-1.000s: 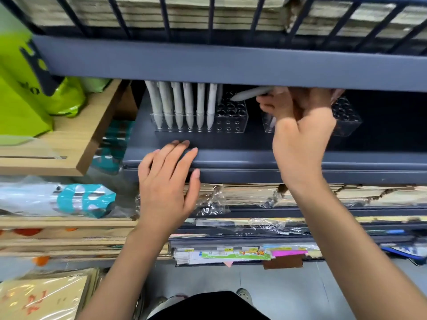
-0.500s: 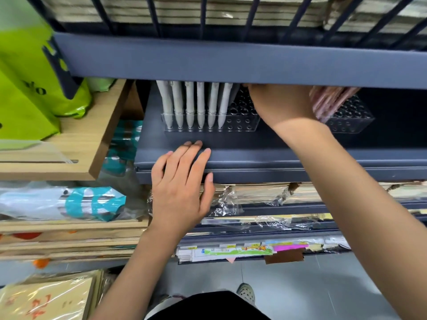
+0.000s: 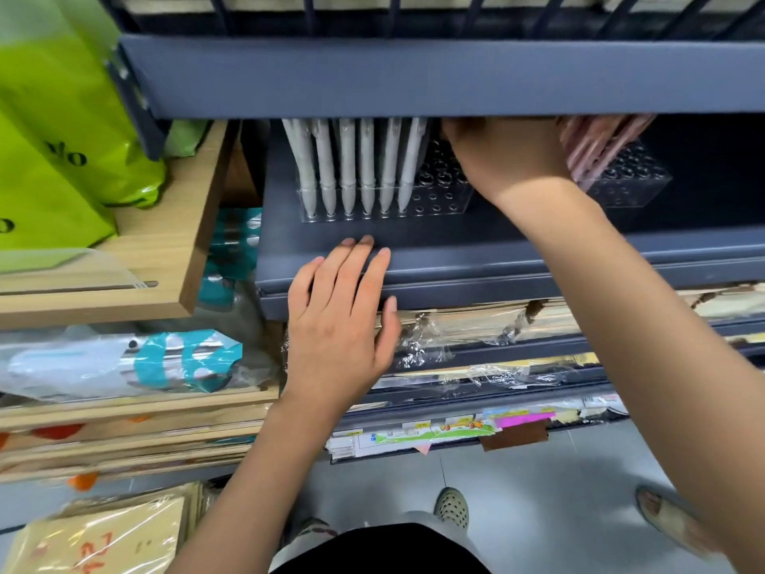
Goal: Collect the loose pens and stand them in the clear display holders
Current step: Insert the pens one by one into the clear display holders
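Note:
A clear display holder [image 3: 439, 200] stands on the dark blue shelf [image 3: 538, 267], with several white pens [image 3: 347, 167] upright in its front row. To its right, a second clear holder [image 3: 629, 184] carries pink pens [image 3: 596, 147]. My right hand [image 3: 505, 155] reaches deep between the two holders, over the back right of the first one. Its fingers are hidden behind the upper shelf front [image 3: 414, 76], so whether it holds a pen is unclear. My left hand [image 3: 339, 325] rests flat with straight fingers on the shelf's front lip, below the white pens.
The upper shelf hangs low over the holders and leaves little headroom. A green bag [image 3: 62, 138] sits on a wooden board [image 3: 157, 250] at the left. Wrapped paper goods [image 3: 476, 329] fill the shelves below. Grey floor and feet show at the bottom.
My right hand, which held a white pen a second ago, has moved deeper under the upper shelf, and the pen is out of sight. My left hand stays on the shelf lip.

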A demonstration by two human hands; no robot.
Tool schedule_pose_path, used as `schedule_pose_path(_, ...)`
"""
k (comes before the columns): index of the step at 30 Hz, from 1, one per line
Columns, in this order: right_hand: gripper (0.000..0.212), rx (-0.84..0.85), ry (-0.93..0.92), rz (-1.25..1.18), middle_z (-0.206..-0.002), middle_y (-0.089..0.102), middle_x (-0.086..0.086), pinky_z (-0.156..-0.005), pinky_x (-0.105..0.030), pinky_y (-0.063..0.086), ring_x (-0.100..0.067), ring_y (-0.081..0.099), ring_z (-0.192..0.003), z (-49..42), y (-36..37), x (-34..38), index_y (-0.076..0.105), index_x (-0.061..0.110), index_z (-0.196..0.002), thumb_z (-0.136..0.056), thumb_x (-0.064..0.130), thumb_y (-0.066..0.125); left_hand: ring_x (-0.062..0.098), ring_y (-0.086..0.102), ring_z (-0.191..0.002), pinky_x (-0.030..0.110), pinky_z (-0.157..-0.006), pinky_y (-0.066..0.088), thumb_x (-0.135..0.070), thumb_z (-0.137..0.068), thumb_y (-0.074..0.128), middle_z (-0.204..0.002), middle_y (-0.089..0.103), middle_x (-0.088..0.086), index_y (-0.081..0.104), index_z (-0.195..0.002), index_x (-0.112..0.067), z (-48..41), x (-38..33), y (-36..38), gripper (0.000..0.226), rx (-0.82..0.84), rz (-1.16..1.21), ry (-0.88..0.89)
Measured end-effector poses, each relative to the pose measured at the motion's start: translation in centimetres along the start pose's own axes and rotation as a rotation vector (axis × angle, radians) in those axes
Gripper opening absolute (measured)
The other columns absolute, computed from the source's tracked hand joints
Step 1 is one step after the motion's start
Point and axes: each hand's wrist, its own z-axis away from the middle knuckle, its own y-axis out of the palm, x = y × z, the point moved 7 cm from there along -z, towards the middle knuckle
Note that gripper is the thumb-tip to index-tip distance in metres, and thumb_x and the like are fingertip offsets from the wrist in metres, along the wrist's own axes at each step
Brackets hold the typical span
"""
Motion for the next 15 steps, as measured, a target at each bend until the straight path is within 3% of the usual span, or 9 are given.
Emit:
schedule_pose_path(2, 0.031, -0.046, 0.07, -0.043, -0.125, 0.062, -0.009, -0.096, -0.023, 0.028, -0.025, 0.05, -0.122, 1.2, -0.8, -0.7, 0.062, 0.013, -0.117, -0.097, 0.026, 0.043, 0.025, 0.046, -0.135, 0.04, -0.114, 0.024, -0.029, -0.097, 0.048, -0.142, 0.054, 0.009, 0.054, -0.138, -0.009, -0.1, 0.0, -0.2, 0.046, 0.059, 0.028, -0.013)
schedule_pose_path(5, 0.025, -0.043, 0.175, -0.336, -0.101, 0.07, -0.006, -0.081, -0.016, 0.041, -0.021, 0.063, -0.098, 3.5, -1.9, -2.4, 0.068, 0.007, -0.101, -0.091, 0.021, 0.051, 0.023, 0.042, -0.137, 0.037, -0.115, 0.019, -0.029, -0.095, 0.051, -0.143, 0.053, 0.007, 0.057, -0.135, -0.011, -0.2, 0.2, -1.0, 0.044, 0.148, 0.162, -0.068)
schedule_pose_path(7, 0.017, -0.037, 0.212, -0.555, -0.089, 0.072, 0.0, -0.08, -0.026, 0.052, -0.015, 0.068, -0.086, 5.1, -3.2, -3.5, 0.069, 0.011, -0.094, -0.086, 0.014, 0.054, 0.018, 0.04, -0.139, 0.034, -0.118, 0.017, -0.027, -0.094, 0.052, -0.141, 0.055, 0.002, 0.061, -0.13, -0.015, -0.4, 0.4, -1.9, 0.039, 0.193, 0.347, -0.147)
schedule_pose_path(10, 0.022, -0.065, 0.222, -0.646, -0.084, 0.073, 0.003, -0.079, -0.036, 0.058, -0.014, 0.071, -0.079, 7.7, -5.1, -5.6, 0.071, 0.018, -0.095, -0.083, 0.009, 0.055, 0.008, 0.052, -0.128, 0.036, -0.112, 0.036, -0.023, -0.094, 0.055, -0.128, 0.063, -0.012, 0.065, -0.123, -0.023, -0.5, 0.6, -3.5, 0.03, 0.195, 0.669, -0.293)
schedule_pose_path(13, 0.012, -0.054, 0.262, -0.761, -0.082, 0.074, -0.002, -0.071, -0.031, 0.06, -0.016, 0.072, -0.077, 11.8, -6.2, -9.1, 0.07, 0.013, -0.096, -0.091, 0.013, 0.059, 0.007, 0.063, -0.113, 0.019, -0.096, 0.046, -0.024, -0.096, 0.055, -0.115, 0.069, -0.016, 0.067, -0.114, -0.03, 0.0, -0.6, -5.3, 0.022, 0.173, 0.85, -0.376)
schedule_pose_path(15, 0.013, -0.039, 0.322, -0.806, -0.086, 0.074, -0.003, -0.069, -0.025, 0.058, -0.016, 0.072, -0.078, 15.2, -6.5, -12.4, 0.071, 0.014, -0.099, -0.092, 0.015, 0.06, 0.009, 0.066, -0.107, 0.017, -0.091, 0.048, -0.026, -0.095, 0.054, -0.111, 0.072, -0.012, 0.069, -0.107, -0.03, 1.0, -2.2, -5.8, 0.019, 0.172, 0.922, -0.418)
